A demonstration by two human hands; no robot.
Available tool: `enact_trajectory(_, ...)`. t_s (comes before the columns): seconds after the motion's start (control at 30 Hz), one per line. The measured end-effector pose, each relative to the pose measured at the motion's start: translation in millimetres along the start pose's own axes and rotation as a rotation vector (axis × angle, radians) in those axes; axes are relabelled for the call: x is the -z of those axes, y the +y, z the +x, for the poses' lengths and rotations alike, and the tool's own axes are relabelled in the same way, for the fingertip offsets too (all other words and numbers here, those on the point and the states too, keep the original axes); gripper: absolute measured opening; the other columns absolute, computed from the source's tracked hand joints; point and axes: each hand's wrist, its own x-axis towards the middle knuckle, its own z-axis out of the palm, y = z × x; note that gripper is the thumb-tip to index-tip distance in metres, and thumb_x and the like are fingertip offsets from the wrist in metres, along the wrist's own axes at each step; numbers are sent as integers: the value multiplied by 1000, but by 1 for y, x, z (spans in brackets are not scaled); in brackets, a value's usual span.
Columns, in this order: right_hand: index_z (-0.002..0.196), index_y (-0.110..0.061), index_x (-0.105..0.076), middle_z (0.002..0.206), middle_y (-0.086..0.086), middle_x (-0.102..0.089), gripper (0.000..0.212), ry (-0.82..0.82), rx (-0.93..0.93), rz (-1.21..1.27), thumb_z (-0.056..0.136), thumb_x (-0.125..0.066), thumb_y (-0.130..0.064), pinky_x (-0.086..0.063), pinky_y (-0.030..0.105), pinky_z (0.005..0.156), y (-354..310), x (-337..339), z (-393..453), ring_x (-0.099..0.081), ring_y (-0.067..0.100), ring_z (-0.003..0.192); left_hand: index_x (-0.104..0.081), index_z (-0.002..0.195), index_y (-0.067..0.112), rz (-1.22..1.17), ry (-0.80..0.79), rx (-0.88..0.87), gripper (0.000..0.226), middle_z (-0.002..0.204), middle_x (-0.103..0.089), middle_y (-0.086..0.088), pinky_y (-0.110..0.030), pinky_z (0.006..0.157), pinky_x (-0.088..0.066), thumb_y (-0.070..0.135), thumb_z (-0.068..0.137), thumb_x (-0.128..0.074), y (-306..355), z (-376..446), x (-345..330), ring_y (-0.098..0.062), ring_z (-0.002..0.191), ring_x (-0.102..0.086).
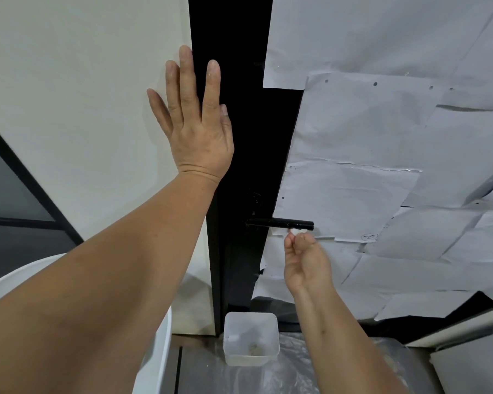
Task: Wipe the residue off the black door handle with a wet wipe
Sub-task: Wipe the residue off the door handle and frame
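Observation:
The black door handle juts out horizontally from the black door frame, its free end pointing right. My right hand is just under that free end, fingers pinched on a small white wet wipe that touches the handle's underside near the tip. My left hand lies flat, fingers spread, across the edge between the white wall and the black frame, well above the handle. A round lock piece sits above the handle.
White paper sheets cover the door's glass to the right. A translucent plastic tub with bits of used wipe stands on the plastic-covered floor below. A white round bin is at lower left.

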Motion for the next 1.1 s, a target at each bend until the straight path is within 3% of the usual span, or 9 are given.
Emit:
enact_trajectory(0.17,96,-1,-54,90,12,-55,14,-3,-94,62,91,-49,11,-55,25,73,18,-19,-8,-59,19,78,-27,148,16,3,-1,5,52,151,-38,-27,-67,114,-19,15,100,-48,-1,-1,0,-42,142,-29)
enact_trajectory(0.3,94,1,-56,89,16,-58,13,-70,-168,8,91,-49,11,-56,20,60,41,-36,-21,-59,18,72,-29,147,15,7,3,6,52,150,-38,-27,-67,113,-20,14,100,-49,-1,-2,-1,-43,141,-30)
enact_trajectory(0.37,87,3,-59,82,17,-60,17,-199,-233,-97,90,-45,13,-54,19,57,54,-46,-34,-59,18,65,-32,147,12,10,3,4,50,150,-39,-28,-68,113,-21,15,100,-49,-2,-1,-1,-43,141,-31)
enact_trajectory(0.5,96,4,-67,82,16,-68,26,-431,-301,-360,89,-43,12,-53,21,62,52,-54,-52,-60,15,64,-30,148,14,6,-7,-4,49,151,-38,-27,-67,113,-19,17,101,-46,0,-2,0,-42,142,-30)
enact_trajectory(0.63,113,-2,-64,92,16,-69,32,-456,-325,-368,92,-43,10,-54,21,64,25,-29,-46,-61,13,67,-25,149,17,1,-21,7,49,152,-36,-26,-66,114,-17,17,103,-43,-2,-1,1,-40,143,-26)
enact_trajectory(0.8,108,-2,-68,105,21,-68,33,-484,-338,-293,89,-45,13,-57,24,68,5,-5,-48,-66,19,73,-26,148,17,-6,-19,5,50,152,-36,-26,-67,114,-17,16,102,-45,0,-2,2,-41,143,-26)
enact_trajectory(0.97,112,5,-64,111,17,-68,28,-551,-256,-328,86,-54,8,-55,24,81,-11,3,-48,-66,17,86,-26,149,17,-6,-8,3,50,152,-37,-26,-66,114,-17,16,102,-44,0,-1,0,-41,143,-27)
enact_trajectory(1.1,101,1,-66,97,19,-69,17,-495,27,-572,87,-58,7,-55,29,77,-32,-11,-42,-68,23,83,-27,148,16,-9,4,1,50,152,-37,-26,-66,114,-17,15,102,-46,-1,-2,-1,-40,142,-26)
